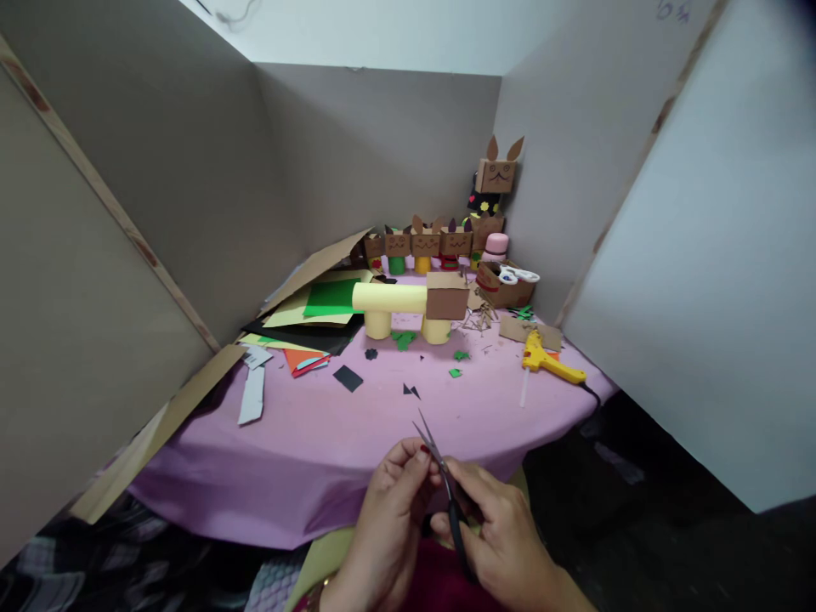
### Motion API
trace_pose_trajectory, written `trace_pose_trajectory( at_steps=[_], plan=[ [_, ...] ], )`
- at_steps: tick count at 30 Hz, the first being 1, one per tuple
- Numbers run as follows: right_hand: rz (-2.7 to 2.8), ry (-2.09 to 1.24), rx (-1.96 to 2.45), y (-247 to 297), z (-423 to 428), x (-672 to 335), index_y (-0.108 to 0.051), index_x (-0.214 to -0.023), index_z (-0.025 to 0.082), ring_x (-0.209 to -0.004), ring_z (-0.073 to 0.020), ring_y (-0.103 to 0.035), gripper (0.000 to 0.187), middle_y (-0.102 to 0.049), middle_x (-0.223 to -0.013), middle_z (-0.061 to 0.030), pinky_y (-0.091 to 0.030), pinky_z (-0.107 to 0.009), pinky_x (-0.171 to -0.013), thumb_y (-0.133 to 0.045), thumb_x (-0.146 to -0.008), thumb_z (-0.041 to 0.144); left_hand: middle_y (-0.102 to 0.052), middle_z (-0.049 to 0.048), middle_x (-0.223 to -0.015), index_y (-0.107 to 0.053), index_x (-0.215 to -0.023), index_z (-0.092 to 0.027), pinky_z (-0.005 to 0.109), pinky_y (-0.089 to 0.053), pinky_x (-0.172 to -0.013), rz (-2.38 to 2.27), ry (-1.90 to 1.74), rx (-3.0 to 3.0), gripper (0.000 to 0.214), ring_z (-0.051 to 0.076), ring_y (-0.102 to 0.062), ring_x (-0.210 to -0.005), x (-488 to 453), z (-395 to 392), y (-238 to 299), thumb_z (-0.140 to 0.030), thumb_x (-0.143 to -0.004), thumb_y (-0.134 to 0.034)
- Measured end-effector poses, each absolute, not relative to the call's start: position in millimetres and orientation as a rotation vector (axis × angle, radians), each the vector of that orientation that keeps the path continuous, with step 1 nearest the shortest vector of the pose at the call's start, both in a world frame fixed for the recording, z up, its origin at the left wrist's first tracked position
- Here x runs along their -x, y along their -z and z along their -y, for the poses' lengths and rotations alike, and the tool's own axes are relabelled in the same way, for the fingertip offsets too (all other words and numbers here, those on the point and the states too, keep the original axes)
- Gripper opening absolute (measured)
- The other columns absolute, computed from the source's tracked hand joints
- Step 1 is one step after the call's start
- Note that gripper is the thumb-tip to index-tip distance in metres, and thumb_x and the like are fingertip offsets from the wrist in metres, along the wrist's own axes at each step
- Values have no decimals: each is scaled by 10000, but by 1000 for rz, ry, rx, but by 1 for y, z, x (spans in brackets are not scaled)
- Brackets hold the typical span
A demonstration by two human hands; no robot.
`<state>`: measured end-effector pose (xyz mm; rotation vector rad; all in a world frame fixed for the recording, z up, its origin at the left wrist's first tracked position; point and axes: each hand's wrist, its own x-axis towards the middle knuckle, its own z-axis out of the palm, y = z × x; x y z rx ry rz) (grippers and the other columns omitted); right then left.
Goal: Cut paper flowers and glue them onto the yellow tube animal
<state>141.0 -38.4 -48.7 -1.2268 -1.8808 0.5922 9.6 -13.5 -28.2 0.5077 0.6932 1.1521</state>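
My right hand (503, 531) grips a pair of scissors (444, 474) with black handles, its slim metal blades slightly apart and pointing away from me. Close against the blades, my left hand (396, 501) is closed in a pinch; whatever lies between its fingertips is too small or hidden to make out. Both hands are in front of the table's near edge. Beyond them on the cloth lie small black paper triangles (411, 391) and a black paper rectangle (348, 378). Farther back stands a pale yellow paper-tube figure (390, 298) with a brown cardboard box (447, 297) at its right end.
A yellow glue gun (553, 364) lies at the right of the pink tablecloth (357, 433). White-handled scissors (518, 274) rest on a cardboard box (506, 294). Coloured sheets (319, 310) pile up at left. Cardboard animal figures (426, 245) line the back. Partition walls (382, 144) enclose the table.
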Motion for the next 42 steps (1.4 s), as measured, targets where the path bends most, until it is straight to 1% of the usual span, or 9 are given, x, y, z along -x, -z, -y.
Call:
trace_pose_trajectory(
  at_steps=[4, 7, 11, 14, 18, 23, 27, 36, 42],
  plan=[
    [1889, -619, 1239, 45, 38, -142, -577, -1166, 191, -817, -232, -652, 398, -695, -872, -77, -509, -321, -771, -596, -795, 334, -575, -28, -630, -579, -738, -150, 173, -403, -578, -719, -1157, -529, 207, 64, -493, -577, -8, 12, 26, -236, -676, -757],
    [1906, -646, 1259, 40, 37, -145, -587, -1147, 202, -832, -232, -650, 386, -694, -908, -74, -504, -313, -738, -616, -782, 323, -577, -28, -619, -584, -716, -151, 180, -409, -599, -774, -1167, -624, 216, 73, -499, -588, -6, 9, 25, -263, -666, -762],
    [1948, -641, 1296, 36, 38, -148, -594, -1129, 205, -815, -224, -649, 359, -696, -918, -75, -497, -294, -699, -605, -785, 307, -577, -27, -601, -589, -685, -153, 185, -399, -599, -840, -1168, -765, 232, 82, -495, -590, -3, 6, 24, -315, -663, -754],
    [1969, -630, 1305, 35, 38, -150, -601, -1119, 206, -815, -223, -652, 349, -701, -904, -73, -497, -291, -711, -604, -787, 314, -577, -29, -600, -586, -688, -157, 188, -390, -587, -855, -1154, -803, 236, 86, -490, -584, -1, 4, 23, -333, -668, -742],
    [2002, -597, 1317, 31, 37, -153, -617, -1099, 215, -811, -223, -656, 339, -700, -847, -60, -500, -287, -734, -614, -781, 330, -575, -28, -594, -572, -668, -161, 199, -384, -595, -886, -1135, -877, 228, 94, -488, -585, 1, 2, 20, -329, -672, -726],
    [2034, -549, 1329, 27, 38, -157, -619, -1124, 215, -770, -209, -657, 367, -698, -808, -56, -499, -268, -691, -607, -790, 366, -573, -26, -598, -574, -663, -163, 206, -373, -606, -925, -1117, -971, 197, 101, -482, -592, 3, 1, 17, -316, -693, -693],
    [2054, -537, 1335, 27, 38, -161, -616, -1142, 212, -725, -197, -646, 384, -694, -799, -57, -489, -257, -646, -603, -796, 380, -564, -28, -602, -574, -671, -166, 214, -361, -608, -927, -1069, -1028, 188, 105, -471, -591, 7, 1, 15, -321, -710, -671],
    [2121, -593, 1376, 21, 35, -165, -613, -1137, 185, -688, -196, -613, 388, -680, -819, -59, -451, -276, -618, -610, -782, 341, -540, -20, -614, -607, -671, -157, 232, -363, -629, -942, -1008, -1184, 175, 122, -464, -618, 13, -7, 10, -321, -704, -659],
    [2186, -571, 1385, 18, 34, -167, -634, -1029, 197, -641, -181, -588, 285, -660, -746, -33, -415, -263, -598, -601, -788, 345, -537, -16, -611, -610, -663, -163, 231, -353, -617, -922, -962, -1230, 174, 127, -459, -618, 16, -11, 3, -325, -702, -659]
  ],
)
